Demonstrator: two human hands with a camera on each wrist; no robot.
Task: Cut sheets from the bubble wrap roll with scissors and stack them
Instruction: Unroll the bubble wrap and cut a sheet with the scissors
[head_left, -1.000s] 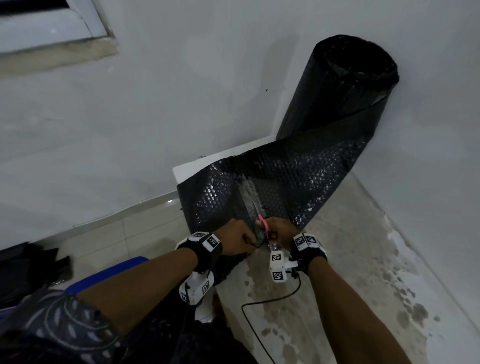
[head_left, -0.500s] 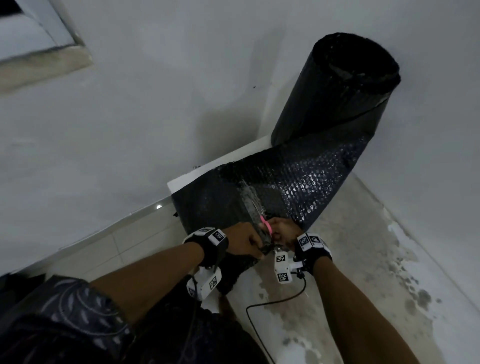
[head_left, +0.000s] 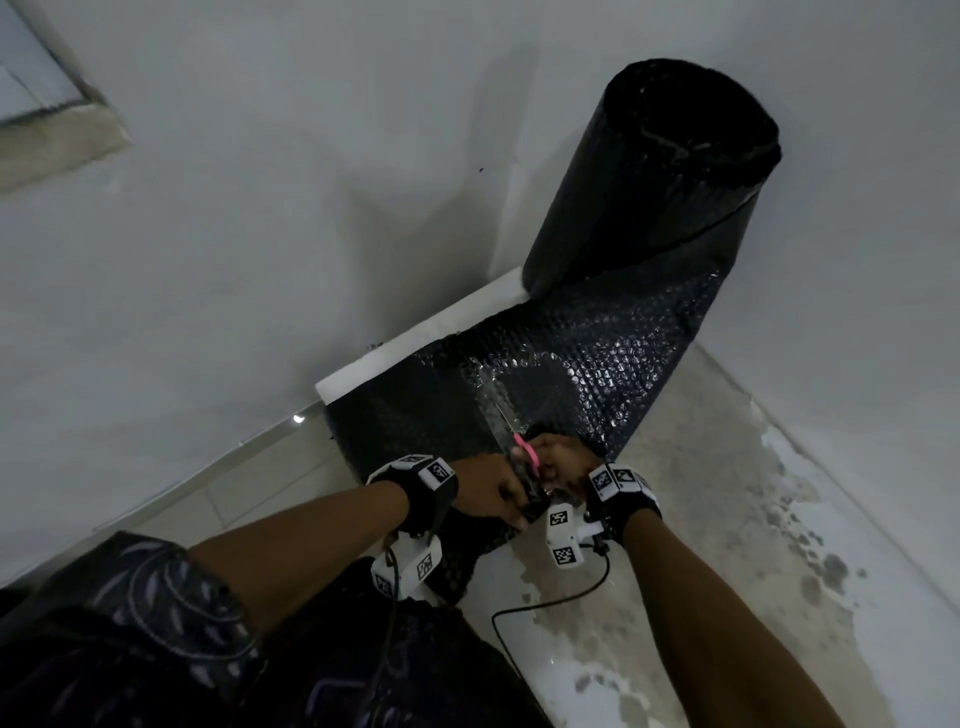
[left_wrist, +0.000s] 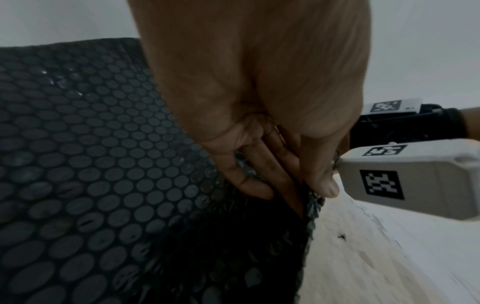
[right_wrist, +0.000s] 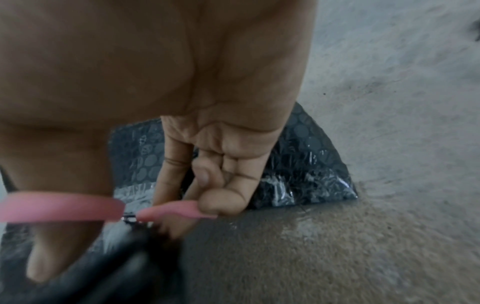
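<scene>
Pinching the near edge of the black bubble wrap (head_left: 597, 364) at 6 o'clock with left hand (head_left: 493, 493); working pink-handled scissors (head_left: 524, 452) with right hand (head_left: 561, 462), cut barely begun. Roll (head_left: 649, 182) upright at 1 o'clock; no stack visible.

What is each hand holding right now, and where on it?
The right hand grips the scissors by their pink handle loops. The left hand pinches the bubble wrap at its near cut edge.
</scene>
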